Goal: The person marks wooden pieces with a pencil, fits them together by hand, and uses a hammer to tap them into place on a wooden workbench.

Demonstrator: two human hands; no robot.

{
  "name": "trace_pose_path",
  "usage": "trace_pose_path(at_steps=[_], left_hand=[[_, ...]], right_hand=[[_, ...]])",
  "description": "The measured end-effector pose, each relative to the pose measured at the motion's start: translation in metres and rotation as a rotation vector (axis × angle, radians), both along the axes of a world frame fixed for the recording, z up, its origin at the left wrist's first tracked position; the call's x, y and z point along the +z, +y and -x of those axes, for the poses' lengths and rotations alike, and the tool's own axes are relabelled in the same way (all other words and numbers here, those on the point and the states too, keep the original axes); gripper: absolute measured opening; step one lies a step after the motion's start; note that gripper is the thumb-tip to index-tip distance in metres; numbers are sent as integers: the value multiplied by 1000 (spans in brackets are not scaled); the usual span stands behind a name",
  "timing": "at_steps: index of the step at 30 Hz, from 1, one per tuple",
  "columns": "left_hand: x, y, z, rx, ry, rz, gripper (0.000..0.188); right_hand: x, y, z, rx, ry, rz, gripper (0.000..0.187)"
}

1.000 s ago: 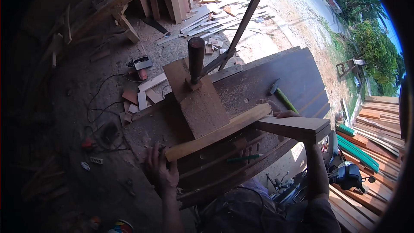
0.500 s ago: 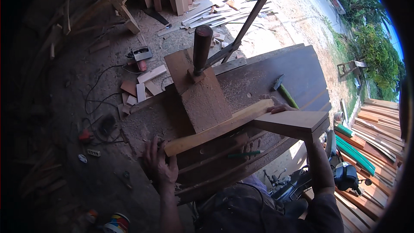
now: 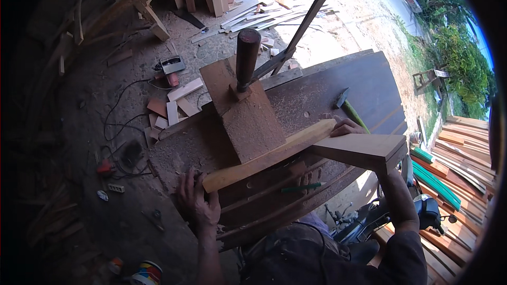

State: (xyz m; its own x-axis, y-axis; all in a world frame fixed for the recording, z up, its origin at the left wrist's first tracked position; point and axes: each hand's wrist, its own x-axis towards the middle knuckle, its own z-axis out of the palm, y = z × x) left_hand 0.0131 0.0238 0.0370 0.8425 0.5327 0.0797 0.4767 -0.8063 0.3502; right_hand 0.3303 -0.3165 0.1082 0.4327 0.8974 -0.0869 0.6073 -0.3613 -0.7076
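A yellowish wooden strip [image 3: 264, 159] lies slantwise along the near side of a brown block. At the strip's left end is my left hand [image 3: 199, 200], thumb and fingers closed about its tip. My right hand [image 3: 346, 127] has its fingers curled at the far right end. A tapered wooden piece [image 3: 364, 149] covers the right wrist and part of that hand. On the dusty dark workbench [image 3: 359, 82] stands the large wooden block [image 3: 251, 126], with a bar clamp's round wooden handle [image 3: 247, 60] upright on top. A hammer [image 3: 351, 110] with a green handle lies beyond my right hand.
A green pencil [image 3: 302, 187] lies on the bench's near side. On the floor at left are a power saw [image 3: 171, 68], cables and wood offcuts [image 3: 173, 113]. The clamp's long bar [image 3: 311, 21] slants up to the right. A motorbike [image 3: 364, 227] and stacked boards [image 3: 459, 163] stand at right.
My right hand's fingers have risen a little and show more at the strip's end. The tapered piece has shifted slightly right. My left hand stays at its end.
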Motion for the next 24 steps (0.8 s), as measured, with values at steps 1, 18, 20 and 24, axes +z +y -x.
trace_pose_path(at_steps=[1,18,20,24], left_hand=[[1,0,-1,4,4,1,37],[-11,-1,3,0,-46,53,38],[-11,-2,3,-2,-57,60,37],[-9,-2,3,0,-52,43,37]], right_hand=[[-2,0,-3,49,-54,-34,29],[-10,-9,-7,24,-20,6,30],[-17,-13,-11,63,-49,-17,30],[-18,-12,-10,63,-58,-19,29]])
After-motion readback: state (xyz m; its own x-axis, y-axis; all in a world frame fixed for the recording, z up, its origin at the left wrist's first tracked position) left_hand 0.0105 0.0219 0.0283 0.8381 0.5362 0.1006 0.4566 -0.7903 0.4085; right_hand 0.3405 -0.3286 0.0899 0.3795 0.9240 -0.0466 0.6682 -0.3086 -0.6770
